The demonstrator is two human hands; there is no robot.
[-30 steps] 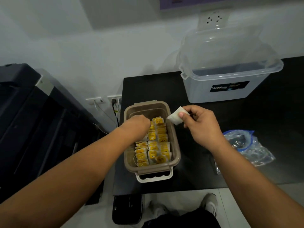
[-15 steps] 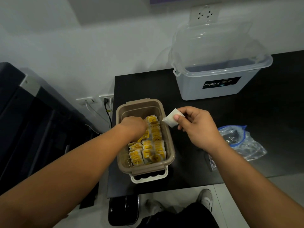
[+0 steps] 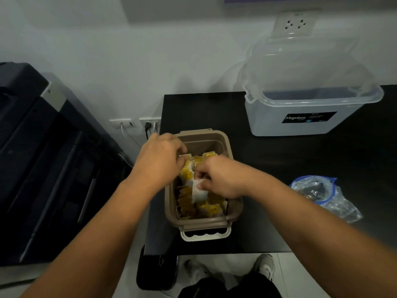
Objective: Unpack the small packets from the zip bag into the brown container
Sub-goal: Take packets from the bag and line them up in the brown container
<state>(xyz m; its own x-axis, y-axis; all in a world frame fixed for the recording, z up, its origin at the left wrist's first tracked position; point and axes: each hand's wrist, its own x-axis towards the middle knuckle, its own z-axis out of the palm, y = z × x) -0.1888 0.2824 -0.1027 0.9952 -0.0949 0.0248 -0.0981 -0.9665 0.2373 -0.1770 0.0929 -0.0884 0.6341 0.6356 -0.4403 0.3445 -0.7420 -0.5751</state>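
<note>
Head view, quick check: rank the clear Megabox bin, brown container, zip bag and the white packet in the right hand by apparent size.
1. clear Megabox bin, lid included
2. brown container, nearer the camera yet clearly smaller
3. zip bag, crumpled
4. white packet, partly hidden by fingers

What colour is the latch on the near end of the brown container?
Off-white. The latch stands out against the brown container, as the head view shows.

Yellow packets (image 3: 206,209) in brown container (image 3: 228,145); crumpled zip bag (image 3: 329,197) nearby
</note>
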